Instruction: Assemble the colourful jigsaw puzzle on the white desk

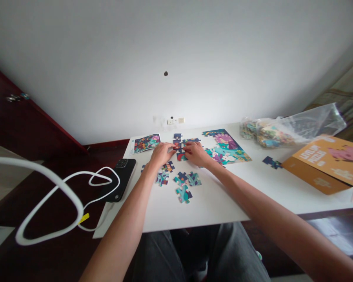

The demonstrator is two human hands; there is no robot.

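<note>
My left hand [162, 153] has its fingers curled together at the left edge of a short column of dark blue and red puzzle pieces [179, 145]. From the other side my right hand [196, 153] presses its bent fingertips on the same joined pieces; the fingers hide part of them. To the right lies a larger joined section of the jigsaw puzzle [229, 147] with white rabbits and a pink-purple figure. Several loose puzzle pieces [184, 192] lie nearer me, some partly behind my left wrist. A printed picture sheet [146, 143] rests at the back left.
At the right stand an orange puzzle box [317, 162] and a clear plastic bag [270, 133] of pieces, with a loose dark piece [272, 162] beside them. A black phone [124, 176] and a white cable [73, 192] are at the table's left edge. The wall is behind.
</note>
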